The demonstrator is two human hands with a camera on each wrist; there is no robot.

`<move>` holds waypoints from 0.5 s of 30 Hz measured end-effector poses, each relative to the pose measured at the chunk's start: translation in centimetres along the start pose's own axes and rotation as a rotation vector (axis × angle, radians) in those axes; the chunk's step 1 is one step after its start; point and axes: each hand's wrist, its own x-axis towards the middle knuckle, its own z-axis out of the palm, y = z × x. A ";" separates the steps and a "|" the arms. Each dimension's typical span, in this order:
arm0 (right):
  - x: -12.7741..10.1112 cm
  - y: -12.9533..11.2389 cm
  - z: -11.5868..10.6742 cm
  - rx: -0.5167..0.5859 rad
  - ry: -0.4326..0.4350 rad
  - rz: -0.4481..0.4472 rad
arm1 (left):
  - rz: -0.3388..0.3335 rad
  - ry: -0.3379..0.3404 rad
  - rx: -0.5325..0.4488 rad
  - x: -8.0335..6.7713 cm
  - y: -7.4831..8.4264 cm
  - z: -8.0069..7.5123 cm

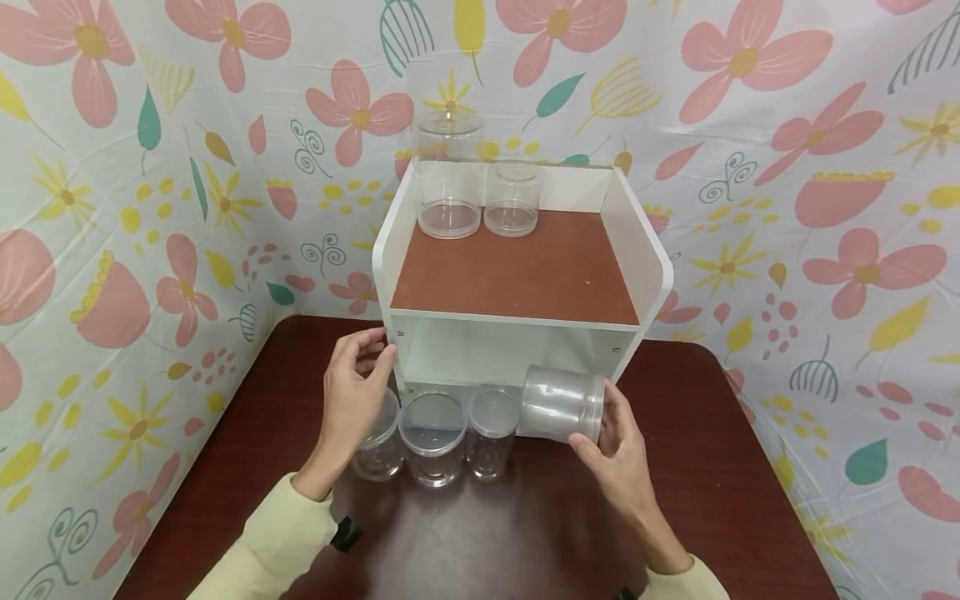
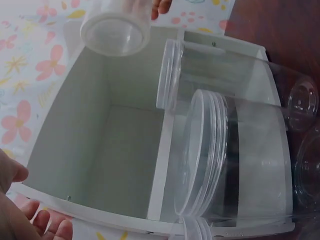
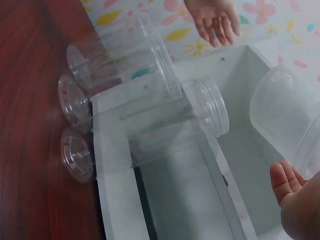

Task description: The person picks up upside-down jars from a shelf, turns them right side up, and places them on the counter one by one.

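Observation:
My right hand (image 1: 618,454) holds a clear plastic jar (image 1: 558,404) by its lidded end. The jar lies tipped on its side in front of the shelf's lower opening, and in the left wrist view its round base (image 2: 115,35) faces the camera. Beside the left front edge of the white shelf (image 1: 381,275), my left hand (image 1: 356,396) has loosely bent fingers and nothing in them. Three lidded clear jars stand upright in a row before the shelf: a left jar (image 1: 378,454), a middle jar (image 1: 435,442) and a right jar (image 1: 491,433).
On the shelf's brown top board (image 1: 517,275) stand a taller clear jar (image 1: 448,183) and a shorter one (image 1: 512,200), toward the back left. The shelf sits on a dark red-brown table (image 1: 720,500) against a flower-printed cloth (image 1: 750,150). Side panels rise at both ends of the top.

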 end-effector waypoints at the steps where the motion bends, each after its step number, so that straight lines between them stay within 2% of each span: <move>1: 0.0 -0.1 -0.2 -0.008 0.004 0.002 | -0.007 0.004 0.011 0.1 0.0 0.0; 8: 0.2 -0.5 -1.0 -0.019 0.025 -0.006 | -0.074 -0.016 0.031 0.5 -0.5 0.4; 12: 0.3 -0.7 -1.4 -0.033 0.050 -0.001 | -0.080 -0.043 0.026 0.9 -0.7 0.6; 15: 0.3 -0.9 -1.7 -0.095 0.070 0.018 | -0.077 -0.060 0.034 1.3 -0.9 0.8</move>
